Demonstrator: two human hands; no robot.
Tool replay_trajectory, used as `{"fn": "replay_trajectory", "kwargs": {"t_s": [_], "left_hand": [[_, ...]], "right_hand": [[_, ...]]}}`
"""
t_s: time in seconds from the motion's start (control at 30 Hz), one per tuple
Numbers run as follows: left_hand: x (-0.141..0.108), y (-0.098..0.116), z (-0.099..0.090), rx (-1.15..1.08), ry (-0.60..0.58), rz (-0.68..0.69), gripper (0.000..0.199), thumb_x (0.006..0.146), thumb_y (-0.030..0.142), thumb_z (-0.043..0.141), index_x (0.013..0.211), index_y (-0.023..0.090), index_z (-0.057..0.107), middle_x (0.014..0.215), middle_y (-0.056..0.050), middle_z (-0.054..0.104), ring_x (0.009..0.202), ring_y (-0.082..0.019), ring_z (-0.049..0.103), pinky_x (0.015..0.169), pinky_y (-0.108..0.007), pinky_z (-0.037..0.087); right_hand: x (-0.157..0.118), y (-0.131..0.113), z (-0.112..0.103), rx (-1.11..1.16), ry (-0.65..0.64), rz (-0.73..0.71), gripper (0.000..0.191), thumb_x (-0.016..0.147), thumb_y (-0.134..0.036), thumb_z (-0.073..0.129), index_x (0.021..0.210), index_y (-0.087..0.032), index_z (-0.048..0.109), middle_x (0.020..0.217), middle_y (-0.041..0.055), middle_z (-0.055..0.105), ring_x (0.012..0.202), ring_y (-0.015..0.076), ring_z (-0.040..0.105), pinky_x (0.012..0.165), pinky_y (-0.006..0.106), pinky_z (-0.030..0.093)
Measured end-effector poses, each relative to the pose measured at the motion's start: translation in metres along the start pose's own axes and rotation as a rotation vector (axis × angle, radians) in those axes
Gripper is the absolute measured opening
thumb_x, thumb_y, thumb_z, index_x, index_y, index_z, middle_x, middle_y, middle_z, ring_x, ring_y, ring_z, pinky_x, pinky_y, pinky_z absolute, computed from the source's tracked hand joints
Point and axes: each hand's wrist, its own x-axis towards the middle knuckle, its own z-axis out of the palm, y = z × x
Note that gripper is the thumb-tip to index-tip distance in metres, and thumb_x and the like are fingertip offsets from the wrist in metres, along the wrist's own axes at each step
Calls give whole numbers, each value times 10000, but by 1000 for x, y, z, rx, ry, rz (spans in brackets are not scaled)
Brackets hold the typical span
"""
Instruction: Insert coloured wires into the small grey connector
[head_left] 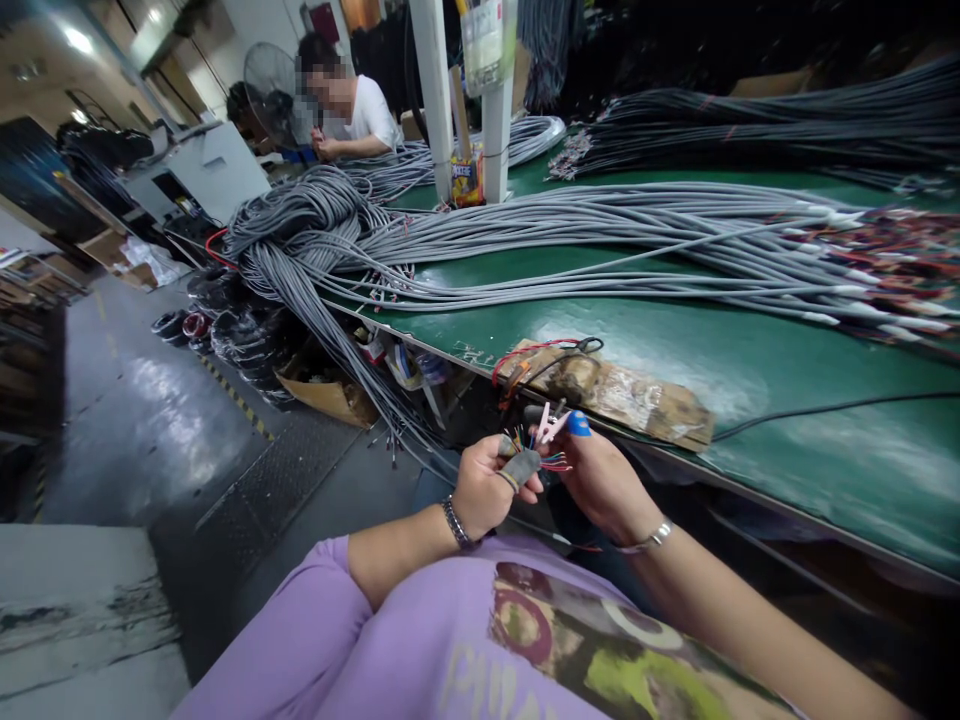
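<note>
My left hand (486,490), with grey covers on its thumb and a finger, is closed around a bunch of thin coloured wires (556,463). Their ends fan out past the fingers, some red, some teal. Close beside it, my right hand (604,485) has blue tape on the thumb and pinches a small pink clip (551,426) that looks like a clothespin. The clip's jaws are right at the wires; whether they touch any wire I cannot make out. Both hands are in front of my body, just off the table's near edge.
A wooden block (637,400) with red and black leads lies at the edge of the green table (750,360). Grey cables (525,235) run across it and droop off the left side. Behind, a co-worker (367,115) sits near a fan (271,95). A cardboard box (326,390) is below.
</note>
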Motion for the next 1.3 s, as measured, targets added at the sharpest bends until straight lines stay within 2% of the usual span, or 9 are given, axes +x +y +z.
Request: {"fn": "replay_trajectory", "kwargs": {"t_s": [0.1,0.23,0.53,0.7,0.87,1.03,1.1,1.23,1.3], "left_hand": [[0,1,2,14,-12,-1,447,658,565,725,714,146,578,544,-1,597,430,-89,533,428,-206,471],[1,3,3,45,-10,-16,444,662,562,719,703,145,571,540,0,592,419,-82,520,424,-203,463],[2,2,1,80,8,-21,443,658,560,717,689,146,562,531,3,584,412,-78,515,415,-195,456],[-3,1,-4,89,11,2,464,671,579,704,690,140,554,534,3,586,414,-76,520,415,-193,461],[-10,0,-8,113,4,-6,468,666,580,706,698,136,560,533,1,583,425,-75,518,423,-193,460],[-12,-4,-9,164,-50,-38,419,655,517,737,702,134,575,533,2,582,457,-90,545,459,-208,480],[-10,-6,-12,179,-107,-79,417,645,512,743,694,134,574,537,-4,593,469,-99,562,475,-216,487],[-3,-7,-21,250,-324,-243,444,603,517,766,705,122,592,529,-22,611,465,-120,584,464,-217,470],[0,-8,-24,267,-356,-286,457,596,529,767,689,123,580,533,-30,619,455,-127,588,449,-217,458]], "right_hand": [[4,-2,1,157,-54,112,470,726,-689,609,716,-222,663,686,38,631,629,192,546,599,328,437],[8,-1,2,295,-48,154,414,682,-624,707,732,-214,681,700,26,644,613,175,552,601,321,458],[4,-1,6,365,-26,151,360,724,-595,690,756,-236,686,743,17,652,638,162,565,576,290,476],[-1,2,-5,389,-125,200,398,723,-632,668,769,-236,676,759,5,651,624,131,562,568,249,495],[-10,1,-11,210,-221,259,412,634,-569,777,818,-209,697,807,29,676,650,146,583,642,291,495],[-14,-2,-8,-143,-226,93,359,626,-492,805,695,-171,660,642,7,621,595,134,520,613,280,426],[-15,-4,-9,-253,-254,35,374,661,-530,762,698,-174,654,633,9,619,584,138,513,601,282,421],[-18,-9,-10,-452,-354,-70,384,720,-557,692,672,-180,643,639,22,628,603,151,529,609,285,438],[-18,-9,-10,-492,-351,-95,396,727,-569,679,659,-181,642,635,23,626,606,154,533,609,286,445]]}}
